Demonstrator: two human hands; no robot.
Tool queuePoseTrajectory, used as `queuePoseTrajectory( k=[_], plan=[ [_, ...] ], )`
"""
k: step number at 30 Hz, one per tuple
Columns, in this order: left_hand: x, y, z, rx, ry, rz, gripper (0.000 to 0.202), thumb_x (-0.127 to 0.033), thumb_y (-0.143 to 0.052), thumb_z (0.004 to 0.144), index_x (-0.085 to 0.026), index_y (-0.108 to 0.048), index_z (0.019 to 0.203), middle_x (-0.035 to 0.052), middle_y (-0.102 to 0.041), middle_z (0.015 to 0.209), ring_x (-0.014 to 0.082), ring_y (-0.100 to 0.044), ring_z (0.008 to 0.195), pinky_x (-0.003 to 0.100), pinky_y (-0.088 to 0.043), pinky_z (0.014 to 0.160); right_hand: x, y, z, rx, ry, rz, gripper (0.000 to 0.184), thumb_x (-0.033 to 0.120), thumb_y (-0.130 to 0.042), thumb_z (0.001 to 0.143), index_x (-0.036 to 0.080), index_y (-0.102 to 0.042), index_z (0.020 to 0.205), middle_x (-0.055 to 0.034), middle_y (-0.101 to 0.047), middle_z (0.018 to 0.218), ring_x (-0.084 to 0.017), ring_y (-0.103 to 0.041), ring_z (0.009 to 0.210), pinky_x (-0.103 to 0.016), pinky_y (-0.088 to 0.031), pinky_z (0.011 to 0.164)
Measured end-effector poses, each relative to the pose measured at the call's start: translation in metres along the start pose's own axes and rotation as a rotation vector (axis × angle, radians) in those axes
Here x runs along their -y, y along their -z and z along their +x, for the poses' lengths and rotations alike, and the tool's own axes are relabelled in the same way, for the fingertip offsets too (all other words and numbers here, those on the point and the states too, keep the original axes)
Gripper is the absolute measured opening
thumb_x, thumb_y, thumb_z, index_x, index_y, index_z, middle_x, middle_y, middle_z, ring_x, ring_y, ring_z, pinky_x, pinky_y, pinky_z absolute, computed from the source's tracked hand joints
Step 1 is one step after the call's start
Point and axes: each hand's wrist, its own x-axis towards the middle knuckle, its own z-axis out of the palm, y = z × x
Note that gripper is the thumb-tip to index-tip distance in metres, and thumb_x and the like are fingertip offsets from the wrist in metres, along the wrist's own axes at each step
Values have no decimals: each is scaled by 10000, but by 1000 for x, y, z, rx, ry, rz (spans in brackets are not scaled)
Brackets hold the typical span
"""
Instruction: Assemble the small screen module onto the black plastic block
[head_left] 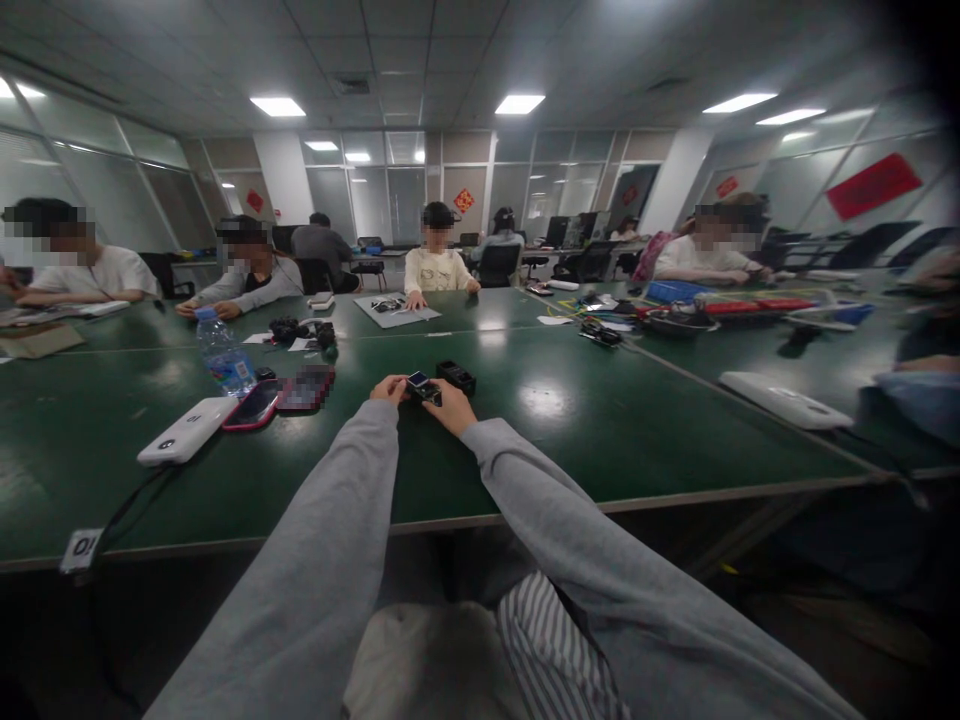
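Observation:
Both my arms in grey sleeves reach out over the green table (525,440). My left hand (388,389) and my right hand (452,408) close together on a small black device (421,388) with a bluish face, held just above the tabletop. The fingers of each hand curl round its ends. A second small black box (456,376) sits on the table right behind the right hand, apart from it.
To the left lie a white power bank (187,431), a red-cased phone (253,404), a dark phone (306,388) and a water bottle (223,357). A white bar (784,400) lies at right. Several people sit at the far sides with gear and papers.

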Motion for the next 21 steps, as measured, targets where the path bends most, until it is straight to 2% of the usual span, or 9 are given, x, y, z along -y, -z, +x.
queuePoseTrajectory(
  k=[3,5,7,9,12,15,18,21],
  plan=[
    [2,1,3,2,22,-7,333,-386,-548,781,-150,-612,1007,81,-666,909,95,-608,551,217,-490,532,9,3,-2,-32,36,35,407,229,-636,701,209,-547,1097,-50,-612,1032,-201,-577,966,-364,-438,884],
    [2,2,4,0,68,-37,328,-359,-517,806,-143,-594,1041,96,-661,946,92,-609,550,211,-482,524,14,14,-2,-69,90,61,401,240,-618,713,217,-551,1108,-38,-618,1030,-190,-584,942,-346,-449,868],
    [2,3,5,-3,109,-67,326,-340,-487,827,-139,-575,1067,107,-657,968,86,-611,553,204,-477,525,13,36,-1,-130,148,59,416,256,-596,730,220,-538,1141,-35,-612,1054,-180,-582,935,-329,-450,858],
    [1,5,5,-3,118,-82,322,-340,-472,837,-138,-571,1067,108,-658,969,78,-610,550,197,-472,529,-2,69,2,-213,150,22,441,275,-587,736,209,-526,1168,-46,-609,1063,-177,-582,916,-322,-449,841],
    [0,6,4,1,114,-78,316,-346,-464,842,-136,-572,1052,108,-660,956,74,-608,547,188,-461,521,-55,137,2,-440,-30,-81,466,288,-600,715,154,-537,1158,-90,-614,1035,-190,-578,887,-337,-436,828],
    [0,7,3,7,114,-77,308,-337,-462,845,-131,-571,1046,110,-661,941,68,-599,539,179,-447,513,-130,213,-16,-594,-350,-241,461,276,-645,669,126,-574,1099,-128,-617,996,-194,-565,856,-337,-414,807],
    [2,5,4,19,106,-74,291,-316,-463,845,-126,-576,1034,110,-662,924,60,-587,529,169,-428,505,-202,282,-51,-533,-530,-359,442,267,-699,610,156,-602,1027,-123,-629,911,-189,-549,776,-337,-399,740],
    [4,4,4,29,93,-62,281,-304,-462,843,-124,-587,1018,104,-664,904,58,-581,525,167,-414,500,-245,333,-87,-534,-611,-406,406,240,-745,535,176,-617,915,-103,-617,849,-177,-513,652,-358,-383,683]
  ],
)
